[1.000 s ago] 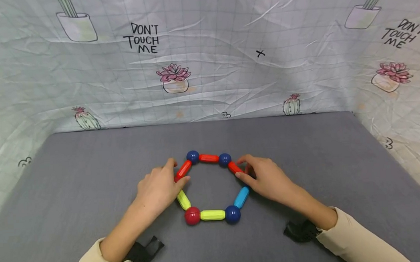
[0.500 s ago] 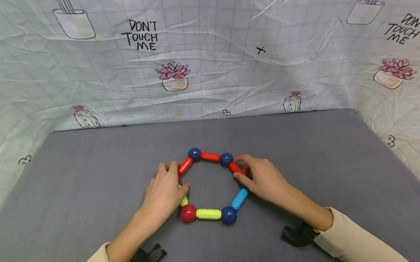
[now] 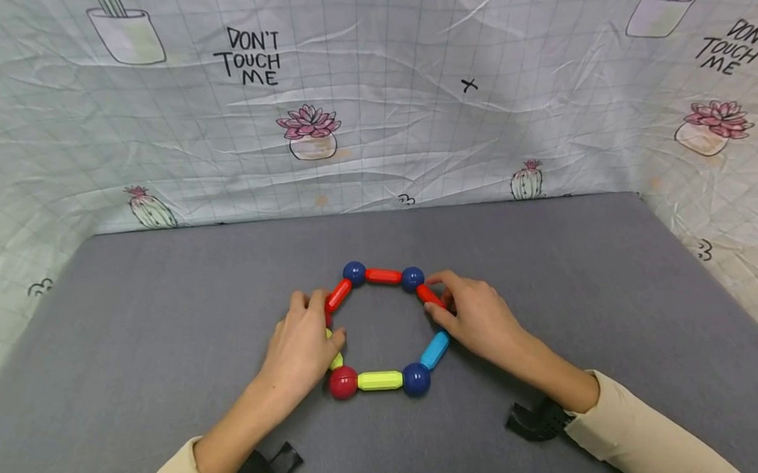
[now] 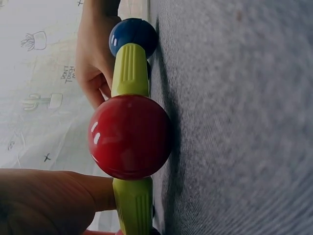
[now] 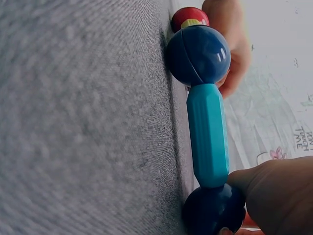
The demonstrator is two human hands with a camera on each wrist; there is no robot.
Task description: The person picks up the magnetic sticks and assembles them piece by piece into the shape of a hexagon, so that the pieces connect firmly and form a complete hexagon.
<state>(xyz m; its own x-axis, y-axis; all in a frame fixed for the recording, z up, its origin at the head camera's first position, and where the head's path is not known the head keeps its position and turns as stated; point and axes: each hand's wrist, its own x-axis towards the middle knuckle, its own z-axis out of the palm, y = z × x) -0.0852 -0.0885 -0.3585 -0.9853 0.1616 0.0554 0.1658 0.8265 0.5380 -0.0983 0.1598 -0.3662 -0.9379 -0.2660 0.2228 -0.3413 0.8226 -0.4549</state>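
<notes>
A ring of magnetic building rods and balls lies on the grey table in the head view. My left hand holds its left corner, thumb inside the ring over a yellow-green rod and fingers over a partly hidden red ball. My right hand grips the right corner, where a dark blue ball joins a light blue rod and a red rod. In front, a red ball, another yellow-green rod and a dark blue ball connect in a row.
Two dark blue balls with a red rod between them form the ring's back side. A printed cloth hangs behind the grey table surface. Black straps sit at both wrists.
My left hand's fingers have come in around the left corner, which has shifted slightly to the right. My right hand stays at the right corner. The camera view has tilted a little.
</notes>
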